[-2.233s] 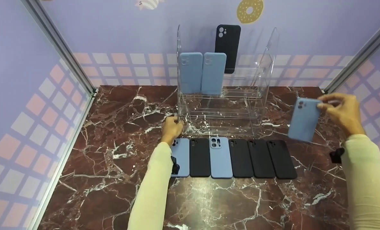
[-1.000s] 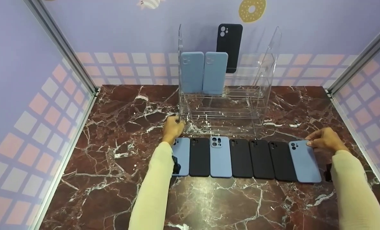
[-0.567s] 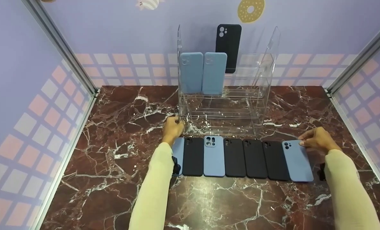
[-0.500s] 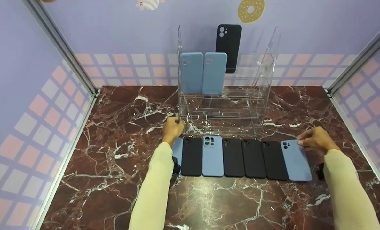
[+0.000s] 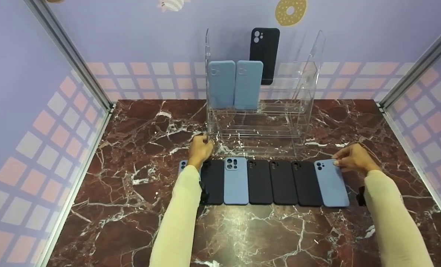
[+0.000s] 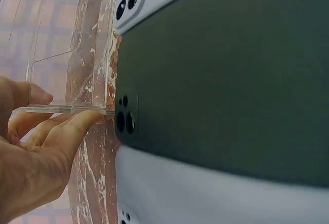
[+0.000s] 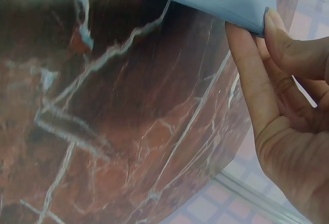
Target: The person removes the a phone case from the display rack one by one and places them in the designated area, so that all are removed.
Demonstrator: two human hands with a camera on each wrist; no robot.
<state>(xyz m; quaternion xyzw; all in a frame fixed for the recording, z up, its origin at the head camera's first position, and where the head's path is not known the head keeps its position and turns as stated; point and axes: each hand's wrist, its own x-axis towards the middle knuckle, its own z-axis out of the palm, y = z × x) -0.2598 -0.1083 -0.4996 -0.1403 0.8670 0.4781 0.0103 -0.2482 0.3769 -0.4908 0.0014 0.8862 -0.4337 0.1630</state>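
My left hand (image 5: 201, 150) pinches the front left edge of a clear acrylic display stand (image 6: 67, 108) between thumb and fingers. At the right end of a row of phone cases, my right hand (image 5: 355, 159) pinches the upper right corner of a blue phone case (image 5: 332, 183). In the right wrist view, thumb and fingers (image 7: 252, 75) close on that corner. The row side by side holds several black phone cases (image 5: 260, 183), another blue phone case (image 5: 236, 183) with a larger camera cutout, and a blue phone case (image 5: 183, 164) mostly hidden under my left forearm.
On the stand, two light blue phone cases (image 5: 248, 85) lean side by side on a middle tier. Higher up behind them leans a black phone case (image 5: 267, 52). The red marble-patterned table (image 5: 139, 215) is bounded by lilac walls (image 5: 150, 37) with metal corner posts.
My right hand brought the blue case down to the row's right end, then slid left with it. The whole row shifted left under my left forearm. My left hand stayed on the stand.
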